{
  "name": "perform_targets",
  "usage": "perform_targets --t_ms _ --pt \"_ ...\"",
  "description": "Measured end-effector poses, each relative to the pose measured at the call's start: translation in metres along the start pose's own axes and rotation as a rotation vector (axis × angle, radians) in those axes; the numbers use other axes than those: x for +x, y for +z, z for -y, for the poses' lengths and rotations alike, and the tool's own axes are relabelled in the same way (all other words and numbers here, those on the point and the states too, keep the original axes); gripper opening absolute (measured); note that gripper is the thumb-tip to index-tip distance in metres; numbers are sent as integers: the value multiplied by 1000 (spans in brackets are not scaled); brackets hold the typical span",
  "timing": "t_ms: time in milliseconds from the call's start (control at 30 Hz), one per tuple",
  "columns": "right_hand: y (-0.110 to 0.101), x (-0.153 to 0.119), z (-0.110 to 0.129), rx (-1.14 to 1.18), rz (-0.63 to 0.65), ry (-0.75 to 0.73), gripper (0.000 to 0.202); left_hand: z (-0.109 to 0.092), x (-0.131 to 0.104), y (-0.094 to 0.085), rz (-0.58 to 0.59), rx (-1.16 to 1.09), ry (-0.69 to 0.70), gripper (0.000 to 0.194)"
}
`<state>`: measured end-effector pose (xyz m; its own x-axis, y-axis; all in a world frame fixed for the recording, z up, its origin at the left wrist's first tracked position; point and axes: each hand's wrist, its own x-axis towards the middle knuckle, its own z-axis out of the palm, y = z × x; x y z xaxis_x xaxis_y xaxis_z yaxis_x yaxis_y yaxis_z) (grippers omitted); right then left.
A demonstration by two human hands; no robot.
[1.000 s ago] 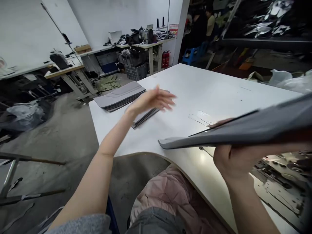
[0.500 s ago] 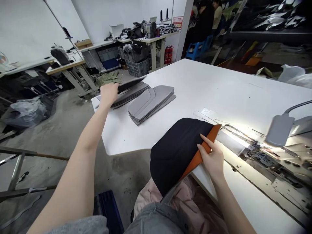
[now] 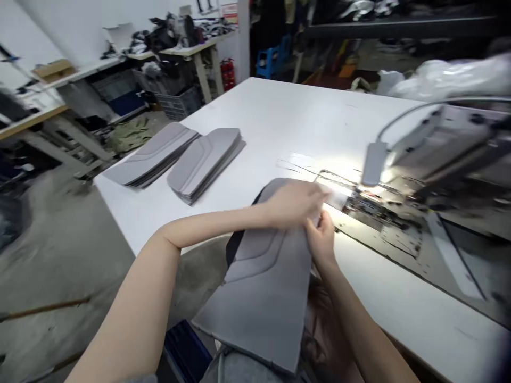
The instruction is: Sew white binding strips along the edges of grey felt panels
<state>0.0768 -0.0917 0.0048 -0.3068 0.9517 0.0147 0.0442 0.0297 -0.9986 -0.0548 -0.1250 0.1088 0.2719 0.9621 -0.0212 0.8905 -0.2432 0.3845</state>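
Note:
A grey padded panel [image 3: 259, 298] with curved stitched lines lies over my lap and the table edge. A black panel [image 3: 235, 242] shows beneath it along the left side; the orange strip is hidden. My right hand [image 3: 322, 236] pinches the panel's right edge near the top, thumb uppermost. Across the panel's upper end reaches my left hand [image 3: 293, 202], its fingers smeared by motion near the top right corner. Right of both hands is the lit sewing machine bed [image 3: 371, 207] with its needle area.
Two stacks of grey panels, a left stack [image 3: 155, 151] and a right stack [image 3: 207, 162], lie on the white table [image 3: 275, 122]. A grey lamp [image 3: 374, 162] on a bent neck hangs over the machine. Clear plastic bags [image 3: 451, 77] sit behind the table.
My left hand has come from the left stack to the right with a panel, now grey side up over the black one. The view has swung right.

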Motion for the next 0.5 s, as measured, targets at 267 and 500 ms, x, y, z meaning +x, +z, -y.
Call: perform_targets --t_ms 267,500 --pt "-57 -4 0 -661 -39 -329 24 63 106 30 65 -591 40 21" --pt "-94 -18 -12 -996 196 -1028 32 59 134 56 92 -735 -204 30"
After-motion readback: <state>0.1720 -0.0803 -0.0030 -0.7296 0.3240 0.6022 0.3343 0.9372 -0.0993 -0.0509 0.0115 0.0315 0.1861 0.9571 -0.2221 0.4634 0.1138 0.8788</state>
